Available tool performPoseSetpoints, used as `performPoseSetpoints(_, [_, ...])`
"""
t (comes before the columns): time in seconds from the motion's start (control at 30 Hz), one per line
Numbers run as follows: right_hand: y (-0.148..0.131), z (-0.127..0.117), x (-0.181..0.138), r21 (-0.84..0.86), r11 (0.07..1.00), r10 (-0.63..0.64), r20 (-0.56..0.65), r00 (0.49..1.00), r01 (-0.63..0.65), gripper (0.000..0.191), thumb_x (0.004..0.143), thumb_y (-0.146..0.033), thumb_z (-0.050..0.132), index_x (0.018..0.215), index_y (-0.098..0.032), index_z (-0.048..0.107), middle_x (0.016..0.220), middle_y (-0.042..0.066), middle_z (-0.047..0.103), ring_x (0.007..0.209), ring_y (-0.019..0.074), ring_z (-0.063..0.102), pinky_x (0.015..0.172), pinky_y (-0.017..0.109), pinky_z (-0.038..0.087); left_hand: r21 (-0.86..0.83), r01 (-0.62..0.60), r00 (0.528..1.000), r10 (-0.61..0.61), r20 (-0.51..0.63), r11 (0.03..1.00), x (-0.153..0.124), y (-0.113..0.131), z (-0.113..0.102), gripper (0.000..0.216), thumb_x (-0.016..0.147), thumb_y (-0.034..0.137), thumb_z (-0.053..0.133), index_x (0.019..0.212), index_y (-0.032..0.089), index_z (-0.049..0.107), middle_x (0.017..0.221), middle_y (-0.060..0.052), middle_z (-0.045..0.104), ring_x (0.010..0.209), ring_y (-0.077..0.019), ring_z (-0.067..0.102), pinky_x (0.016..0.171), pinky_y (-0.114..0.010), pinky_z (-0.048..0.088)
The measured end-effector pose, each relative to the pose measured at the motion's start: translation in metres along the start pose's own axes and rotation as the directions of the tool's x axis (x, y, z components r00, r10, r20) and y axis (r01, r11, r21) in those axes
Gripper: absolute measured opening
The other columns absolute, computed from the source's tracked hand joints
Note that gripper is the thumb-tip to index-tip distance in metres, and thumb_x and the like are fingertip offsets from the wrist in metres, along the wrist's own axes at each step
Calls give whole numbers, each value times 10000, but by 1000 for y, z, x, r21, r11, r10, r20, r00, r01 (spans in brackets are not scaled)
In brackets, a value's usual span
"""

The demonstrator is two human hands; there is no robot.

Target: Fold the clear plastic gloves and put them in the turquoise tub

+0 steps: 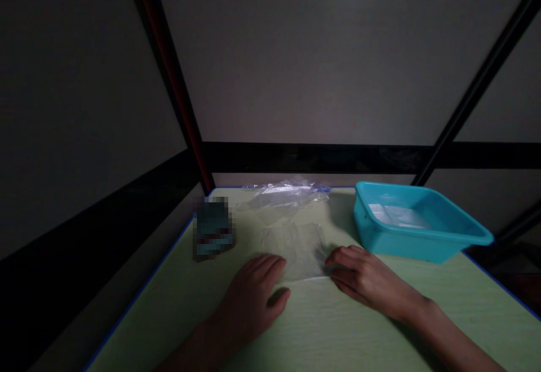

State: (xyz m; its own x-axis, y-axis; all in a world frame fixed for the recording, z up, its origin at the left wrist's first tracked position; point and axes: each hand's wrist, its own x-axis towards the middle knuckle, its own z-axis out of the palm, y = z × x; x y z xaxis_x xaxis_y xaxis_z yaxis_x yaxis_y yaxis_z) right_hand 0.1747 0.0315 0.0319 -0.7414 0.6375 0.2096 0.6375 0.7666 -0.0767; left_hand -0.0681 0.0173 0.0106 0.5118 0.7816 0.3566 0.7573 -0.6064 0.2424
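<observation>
A clear plastic bag (298, 251) lies flat on the light green tabletop (304, 332), between my two hands. At its left lower corner is my left hand (256, 290), with the thumb apart from the fingers and nothing held in it. Beside the bag's right edge is my right hand (359, 276), its fingers slightly bent and parted from the thumb. Its fingertips are close to the bag's edge; whether they touch it I cannot tell. Behind the flat bag lies a crumpled heap of clear plastic bags (289, 193).
A turquoise plastic basin (414, 242) stands at the right, with a flat clear-and-white packet (397, 216) inside. At the left lies a dark, pixelated stack or pack (213, 228). Grey wall panels (316, 67) rise behind the table's blue-edged top.
</observation>
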Motion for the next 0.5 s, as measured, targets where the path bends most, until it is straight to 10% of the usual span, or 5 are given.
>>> performPoseSetpoints(0.3, [-3, 9, 0, 529, 826, 311, -137, 940, -196, 130, 820, -159, 378, 849, -166, 505, 758, 30, 566, 677, 136, 522, 604, 252, 412, -191, 95, 994, -105, -42, 977, 6, -9, 3, 245, 728, 132, 478, 934, 167, 606, 960, -57, 635, 891, -194, 570, 817, -320, 435])
performPoseSetpoints(0.5, [-7, 5, 9, 927, 323, 550, -20, 835, -190, 63, 736, -191, 464, 678, -172, 446, 520, -60, 451, 436, 63, 400, 407, 166, 348, -626, 352, 926, -354, 128, 695, 14, -18, -14, 175, 719, 294, 528, 645, 153, 599, 552, -3, 609, 492, -138, 561, 471, -221, 426])
